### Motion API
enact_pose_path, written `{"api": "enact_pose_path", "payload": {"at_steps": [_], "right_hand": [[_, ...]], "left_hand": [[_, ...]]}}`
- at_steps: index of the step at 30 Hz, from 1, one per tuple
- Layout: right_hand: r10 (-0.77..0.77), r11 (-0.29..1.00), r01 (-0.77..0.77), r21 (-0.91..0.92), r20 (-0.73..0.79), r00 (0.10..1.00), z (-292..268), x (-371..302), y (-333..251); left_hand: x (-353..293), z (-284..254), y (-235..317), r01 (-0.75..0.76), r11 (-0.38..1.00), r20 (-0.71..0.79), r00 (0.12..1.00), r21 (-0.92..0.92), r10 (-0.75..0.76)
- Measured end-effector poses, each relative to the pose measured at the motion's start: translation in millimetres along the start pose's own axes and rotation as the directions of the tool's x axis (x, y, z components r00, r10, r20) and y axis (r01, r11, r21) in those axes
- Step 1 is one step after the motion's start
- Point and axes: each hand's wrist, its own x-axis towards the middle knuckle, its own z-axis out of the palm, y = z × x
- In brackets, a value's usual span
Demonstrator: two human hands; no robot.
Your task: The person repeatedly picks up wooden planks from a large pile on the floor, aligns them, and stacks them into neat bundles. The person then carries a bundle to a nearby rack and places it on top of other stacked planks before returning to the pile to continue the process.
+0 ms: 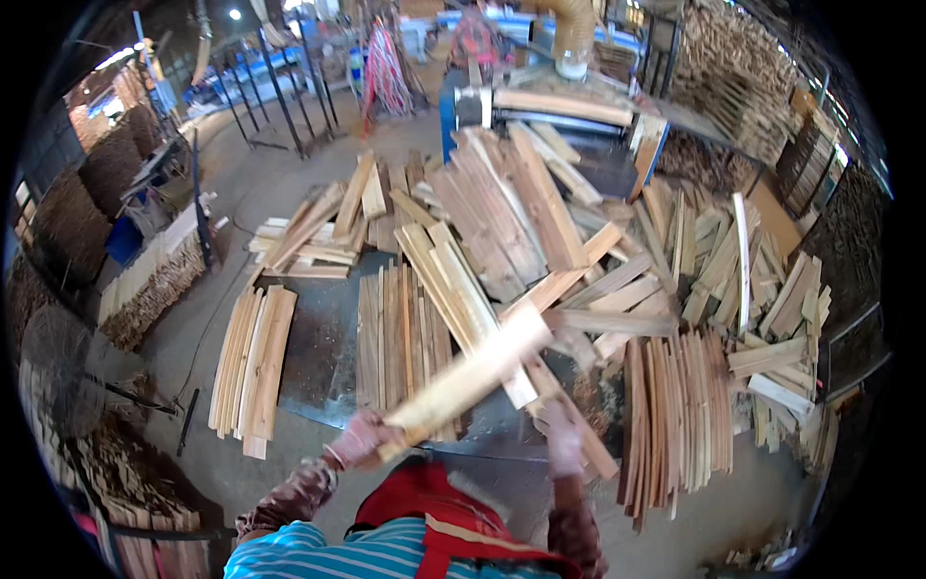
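A pale wooden board (473, 372), smeared by motion, slants up to the right in front of my body. My gloved left hand (359, 439) is closed round its near end. Off to the right, my gloved right hand (562, 441) is blurred, close beside a brownish board (584, 429) that lies slanted off the table edge. Its fingers are too smeared to read, and whether it touches that board I cannot tell. Under and beyond the held board, long pale boards (453, 280) lie at a slant on the dark metal table (323, 352).
A row of boards (253, 362) sits at the table's left, another stack (395, 333) in the middle, and a third (675, 415) at the right. Loose boards (723, 251) heap up at the far right. Behind the big pile stands a machine with rollers (564, 111).
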Motion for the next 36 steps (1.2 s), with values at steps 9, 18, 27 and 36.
{"api": "enact_pose_path", "payload": {"at_steps": [9, 18, 27, 36], "right_hand": [[-0.267, -0.121, -0.111, -0.986, -0.075, 0.961, 145, 108, 33], [0.088, 0.228, -0.069, -0.971, -0.05, 0.995, 205, 86, -31], [-0.305, -0.16, -0.056, -0.986, -0.005, 0.952, 178, 131, 43], [0.076, 0.314, -0.036, -0.949, -0.012, 0.997, 177, 138, 6]], "left_hand": [[226, -201, 226, -0.355, 0.851, -0.385, 0.776, 0.386, 0.499], [269, -88, 186, -0.239, 0.96, 0.014, 0.97, -0.146, 0.243], [210, -73, 53, 0.171, 0.829, -0.054, 0.97, -0.532, -0.235], [189, -112, 75, -0.053, 0.8, -0.193, 0.978, -0.597, -0.079]]}}
